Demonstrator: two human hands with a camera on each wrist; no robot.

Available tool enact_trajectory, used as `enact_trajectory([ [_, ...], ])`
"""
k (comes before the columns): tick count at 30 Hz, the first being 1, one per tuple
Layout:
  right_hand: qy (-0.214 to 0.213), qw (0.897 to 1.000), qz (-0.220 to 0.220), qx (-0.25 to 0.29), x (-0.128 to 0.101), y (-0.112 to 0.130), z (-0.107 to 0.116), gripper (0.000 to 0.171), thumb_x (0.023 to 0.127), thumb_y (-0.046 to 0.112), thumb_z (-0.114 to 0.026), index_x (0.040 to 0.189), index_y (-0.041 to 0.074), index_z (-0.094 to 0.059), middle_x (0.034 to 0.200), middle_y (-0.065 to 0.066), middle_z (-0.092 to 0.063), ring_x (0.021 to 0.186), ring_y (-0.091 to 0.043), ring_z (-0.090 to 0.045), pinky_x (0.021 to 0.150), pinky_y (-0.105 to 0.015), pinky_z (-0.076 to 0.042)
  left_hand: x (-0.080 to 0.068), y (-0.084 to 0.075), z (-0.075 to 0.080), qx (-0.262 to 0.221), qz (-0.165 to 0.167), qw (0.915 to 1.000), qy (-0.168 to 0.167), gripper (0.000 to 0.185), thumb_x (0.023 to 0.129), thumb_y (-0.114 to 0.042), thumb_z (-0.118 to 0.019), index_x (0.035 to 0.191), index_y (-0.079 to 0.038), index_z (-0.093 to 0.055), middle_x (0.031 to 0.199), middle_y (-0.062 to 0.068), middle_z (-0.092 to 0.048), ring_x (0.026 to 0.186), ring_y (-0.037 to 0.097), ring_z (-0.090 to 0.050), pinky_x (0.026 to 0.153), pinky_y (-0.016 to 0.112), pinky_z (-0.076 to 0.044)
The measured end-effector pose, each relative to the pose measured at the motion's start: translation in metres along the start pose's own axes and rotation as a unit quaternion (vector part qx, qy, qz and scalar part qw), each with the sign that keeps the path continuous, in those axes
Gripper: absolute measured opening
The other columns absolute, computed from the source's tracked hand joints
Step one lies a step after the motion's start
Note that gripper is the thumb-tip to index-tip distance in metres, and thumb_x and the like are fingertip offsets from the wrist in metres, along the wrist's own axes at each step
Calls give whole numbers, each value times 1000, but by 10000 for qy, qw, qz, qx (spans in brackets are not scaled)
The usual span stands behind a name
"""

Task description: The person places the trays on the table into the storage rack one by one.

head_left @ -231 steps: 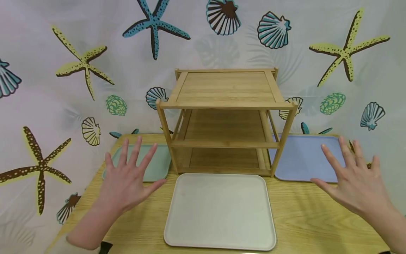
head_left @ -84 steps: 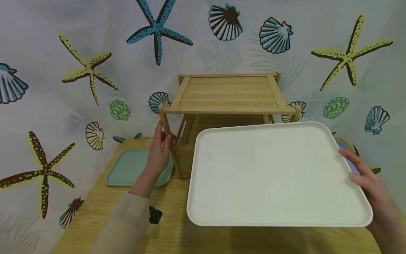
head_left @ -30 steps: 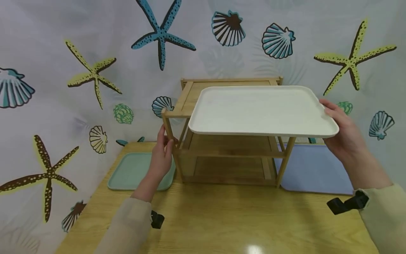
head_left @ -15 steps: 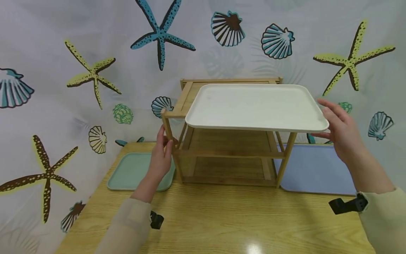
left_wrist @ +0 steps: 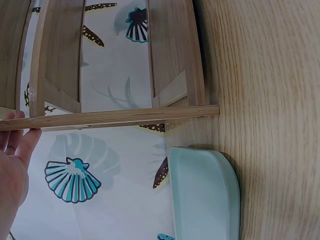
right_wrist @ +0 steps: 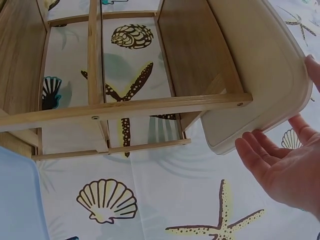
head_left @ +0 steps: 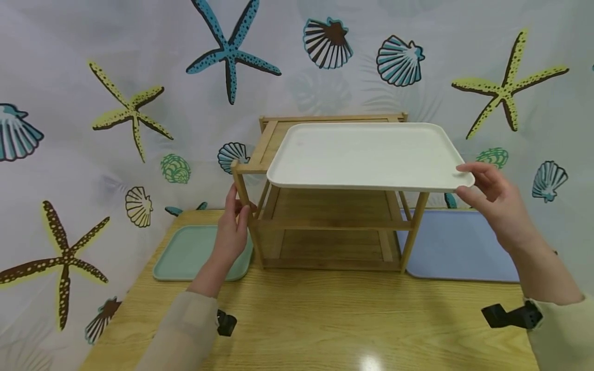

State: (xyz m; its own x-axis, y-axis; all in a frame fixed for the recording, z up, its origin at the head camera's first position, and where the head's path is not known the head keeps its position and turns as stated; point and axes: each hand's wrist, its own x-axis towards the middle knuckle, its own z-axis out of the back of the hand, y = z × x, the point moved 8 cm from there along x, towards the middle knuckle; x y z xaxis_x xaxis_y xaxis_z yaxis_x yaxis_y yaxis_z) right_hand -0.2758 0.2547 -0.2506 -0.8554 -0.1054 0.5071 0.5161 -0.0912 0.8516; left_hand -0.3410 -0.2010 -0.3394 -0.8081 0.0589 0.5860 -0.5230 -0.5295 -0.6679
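A white rectangular tray (head_left: 366,154) lies on the top shelf of a three-level wooden rack (head_left: 331,224). It overhangs the rack's right front, and the right wrist view shows part of the tray's underside (right_wrist: 250,45). My right hand (head_left: 498,201) holds the tray's right front corner, a finger on the rim and the thumb at the front edge. At the rack's left, my left hand (head_left: 229,232) grips the front post, with some fingertips hidden behind it. The left wrist view shows that hand (left_wrist: 15,160) at the post (left_wrist: 110,119).
A green tray (head_left: 181,252) lies on the wooden table (head_left: 315,319) left of the rack. To the right lies a blue tray (head_left: 459,247). Behind everything hangs a cloth (head_left: 287,77) printed with starfish and shells.
The white tray went from the table up onto the rack's top and lately slid slightly left. My right hand has shifted its fingers around the corner; my left hand stays on the post.
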Motion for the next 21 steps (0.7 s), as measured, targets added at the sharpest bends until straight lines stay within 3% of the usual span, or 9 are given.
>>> enact_trajectory([
  [8, -174, 9986, 25, -490, 13, -2, -7, 25, 95, -1, -59, 115, 15, -60, 131, 3, -47, 123, -10, -43, 84, -12, -42, 2, -2, 1, 12, -73, 10000, -32, 54, 105, -9, -40, 153, -14, -16, 102, 24, -58, 110, 42, -57, 90, 57, -46],
  [15, -272, 9993, -109, -228, 26, -15, -10, 21, 95, 5, -61, 112, 16, -60, 130, 2, -47, 127, -15, -41, 86, -12, -42, 1, -1, -1, -81, -18, 10000, 1, 55, 105, -8, -40, 154, -11, -15, 103, 26, -58, 110, 42, -57, 91, 57, -46],
  [21, -323, 9991, -191, 218, 40, -27, -11, 19, 95, 6, -62, 110, 16, -62, 132, -2, -46, 121, -16, -45, 85, -14, -44, -1, 0, 0, -84, -8, 10000, -16, 54, 105, -9, -40, 154, -10, -15, 104, 28, -57, 111, 42, -57, 91, 57, -45],
])
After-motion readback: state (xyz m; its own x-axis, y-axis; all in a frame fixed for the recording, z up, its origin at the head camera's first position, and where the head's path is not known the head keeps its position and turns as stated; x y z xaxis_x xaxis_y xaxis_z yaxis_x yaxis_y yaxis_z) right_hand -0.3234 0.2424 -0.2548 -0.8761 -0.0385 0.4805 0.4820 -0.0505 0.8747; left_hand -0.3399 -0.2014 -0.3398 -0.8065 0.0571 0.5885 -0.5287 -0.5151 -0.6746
